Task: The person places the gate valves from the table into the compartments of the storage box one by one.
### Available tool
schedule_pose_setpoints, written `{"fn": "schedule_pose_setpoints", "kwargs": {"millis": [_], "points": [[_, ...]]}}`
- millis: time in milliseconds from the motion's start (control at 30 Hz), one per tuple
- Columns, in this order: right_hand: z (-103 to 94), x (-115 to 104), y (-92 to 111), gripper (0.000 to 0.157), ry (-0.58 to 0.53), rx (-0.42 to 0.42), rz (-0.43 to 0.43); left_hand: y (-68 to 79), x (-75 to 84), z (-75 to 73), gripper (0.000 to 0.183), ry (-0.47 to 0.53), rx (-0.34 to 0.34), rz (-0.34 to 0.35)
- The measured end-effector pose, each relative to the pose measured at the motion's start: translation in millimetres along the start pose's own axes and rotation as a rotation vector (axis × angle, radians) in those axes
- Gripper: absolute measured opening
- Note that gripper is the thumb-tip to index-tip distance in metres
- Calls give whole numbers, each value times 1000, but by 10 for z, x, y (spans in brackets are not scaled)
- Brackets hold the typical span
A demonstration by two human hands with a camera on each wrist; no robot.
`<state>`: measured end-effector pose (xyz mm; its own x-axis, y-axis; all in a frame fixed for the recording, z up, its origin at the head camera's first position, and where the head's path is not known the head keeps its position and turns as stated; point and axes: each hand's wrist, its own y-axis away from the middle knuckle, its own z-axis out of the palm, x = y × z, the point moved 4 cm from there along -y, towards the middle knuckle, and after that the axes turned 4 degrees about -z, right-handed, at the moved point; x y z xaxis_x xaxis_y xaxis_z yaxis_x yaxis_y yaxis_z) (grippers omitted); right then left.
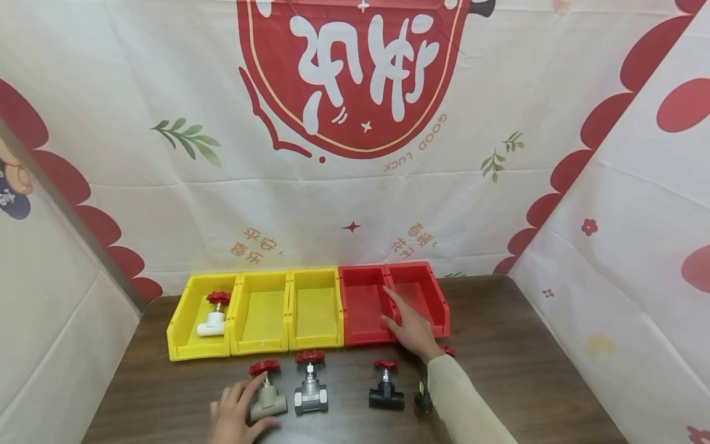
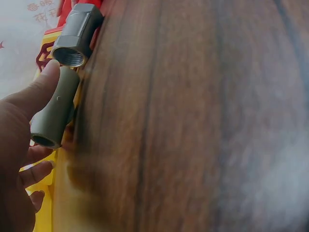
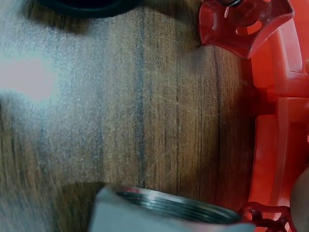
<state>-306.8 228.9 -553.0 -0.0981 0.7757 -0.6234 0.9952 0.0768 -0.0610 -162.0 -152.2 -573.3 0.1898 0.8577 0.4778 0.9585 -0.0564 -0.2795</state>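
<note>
At the front left, my left hand [image 1: 234,408] grips a grey-green plastic valve [image 1: 269,404] with a red handwheel [image 1: 264,367]; the index finger lies at its stem, the thumb along its body. The left wrist view shows the thumb on the pipe body [image 2: 57,106], other fingers spread loosely below. My right hand [image 1: 412,331] reaches over the red bins, fingers extended at the divider between them, with nothing seen in it. Under the right sleeve lies a partly hidden valve [image 1: 424,394]; its threaded end [image 3: 174,208] shows in the right wrist view.
Three yellow bins [image 1: 259,345] and two red bins [image 1: 367,338] stand in a row at the back. A white valve [image 1: 212,324] lies in the leftmost bin. A metal valve [image 1: 310,394] and a black valve [image 1: 386,396] lie on the brown table [image 1: 344,425].
</note>
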Motion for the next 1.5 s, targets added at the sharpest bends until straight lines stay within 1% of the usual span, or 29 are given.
{"fn": "schedule_pose_setpoints", "kwargs": {"millis": [100,300,467,600,733,1000,1100,1267,1400,1500], "points": [[-2,-6,-2,84,7,9,6,0,7,36,84,16,15,31],[1,-58,4,84,-3,1,-4,14,9,86,84,25,13,40],[-9,-52,22,84,0,9,6,17,64,119,82,22,41,70],[-7,-34,20,83,2,10,-1,20,90,145,76,17,79,59],[-9,-18,14,84,5,9,-1,17,86,174,72,11,102,51],[-19,-35,14,83,13,10,-8,23,53,194,66,6,146,116],[-15,-35,11,83,12,6,-10,26,52,190,65,-3,142,116],[-17,-23,14,83,10,0,-5,20,69,183,63,-8,120,94],[-15,-16,13,83,2,-5,-1,13,75,186,61,2,89,67],[-12,-13,13,84,-2,-8,3,19,71,191,59,15,85,61]]}}
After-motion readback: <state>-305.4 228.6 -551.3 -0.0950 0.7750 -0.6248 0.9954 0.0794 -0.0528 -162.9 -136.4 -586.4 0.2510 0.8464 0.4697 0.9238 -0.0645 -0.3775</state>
